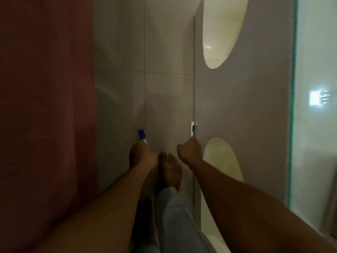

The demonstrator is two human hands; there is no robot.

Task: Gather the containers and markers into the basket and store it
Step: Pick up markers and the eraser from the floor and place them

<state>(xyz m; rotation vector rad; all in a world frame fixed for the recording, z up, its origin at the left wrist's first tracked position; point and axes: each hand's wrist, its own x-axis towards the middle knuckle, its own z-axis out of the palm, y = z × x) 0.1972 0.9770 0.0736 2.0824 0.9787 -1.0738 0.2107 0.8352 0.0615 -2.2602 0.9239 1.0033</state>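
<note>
- Blue-capped marker (142, 136): I note it projects forward from my left hand (142, 156), fist closed round it.
- White marker (192, 129): projects likewise from my clenched right hand (189, 150).

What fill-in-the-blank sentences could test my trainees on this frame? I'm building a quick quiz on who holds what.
1. The left hand grips a marker whose cap is ____.
2. The right hand holds a marker whose visible body is ____.
3. Between the two hands, a bare ____ rests on the tiled floor.
4. The large fabric at the left of the view is dark ____.

Missing words: blue; white; foot; red
</note>
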